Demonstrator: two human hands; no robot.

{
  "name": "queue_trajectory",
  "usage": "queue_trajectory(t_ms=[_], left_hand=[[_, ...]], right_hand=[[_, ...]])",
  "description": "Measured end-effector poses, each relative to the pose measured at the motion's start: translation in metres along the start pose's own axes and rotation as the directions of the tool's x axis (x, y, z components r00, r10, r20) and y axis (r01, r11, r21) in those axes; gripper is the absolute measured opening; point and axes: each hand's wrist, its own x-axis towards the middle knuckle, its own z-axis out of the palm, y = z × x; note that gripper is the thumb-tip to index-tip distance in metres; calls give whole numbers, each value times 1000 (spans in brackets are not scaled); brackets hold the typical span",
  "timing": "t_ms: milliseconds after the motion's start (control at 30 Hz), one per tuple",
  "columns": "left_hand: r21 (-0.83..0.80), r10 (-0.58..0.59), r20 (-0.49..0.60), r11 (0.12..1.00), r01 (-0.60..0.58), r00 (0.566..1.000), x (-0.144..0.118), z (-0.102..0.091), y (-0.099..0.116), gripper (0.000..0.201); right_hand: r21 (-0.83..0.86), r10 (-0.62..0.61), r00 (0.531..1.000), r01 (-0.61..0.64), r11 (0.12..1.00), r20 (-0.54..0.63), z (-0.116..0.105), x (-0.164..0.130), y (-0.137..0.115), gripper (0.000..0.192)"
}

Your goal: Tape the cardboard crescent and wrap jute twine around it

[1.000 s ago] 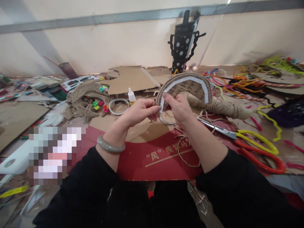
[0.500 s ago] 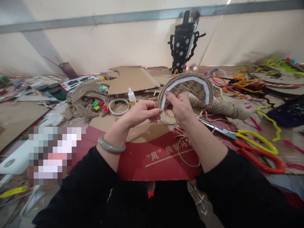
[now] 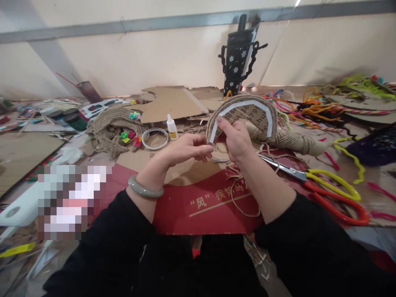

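Both hands (image 3: 213,144) pinched on jute arch (image 3: 244,108) (upright)

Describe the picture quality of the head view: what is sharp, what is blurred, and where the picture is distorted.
Head view: even, soft light; left hand, right hand and the jute-edged cardboard piece are sharp; a pixelated patch masks the lower left; the wall rail bows with wide-angle distortion; the colourful cords at far right smear softly.

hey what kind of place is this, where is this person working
Probably a handicraft work area, a home or small workshop. Both hands hold a half-round cardboard piece edged with jute rope, and around it lie scissors, a small glue bottle, piles of coloured pipe cleaners and cut cardboard sheets.
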Motion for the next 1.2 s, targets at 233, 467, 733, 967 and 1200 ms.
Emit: queue_trajectory(t_ms=[233,467,733,967,1200], left_hand=[[-159,16,-10,987,-18,1000,0,0,1,40],[-42,39,-36,998,-41,999,0,2,4,27],[-14,40,-79,999,-41,996,0,3,3,26],[-34,3,-153,999,-8,988,2,1,1,36],[-100,121,-358,981,-167,926,6,2,1,47]], right_hand=[[22,9,999,-10,1000,36,1,-2,-4,41],[7,-2,1000,2,1000,29,2,-2,-3,41],[7,-15,999,15,1000,39,2,-3,-3,40],[-68,-7,996,14,998,92,2,-3,-2,39],[-118,42,982,-21,993,185,3,-5,-3,40]])
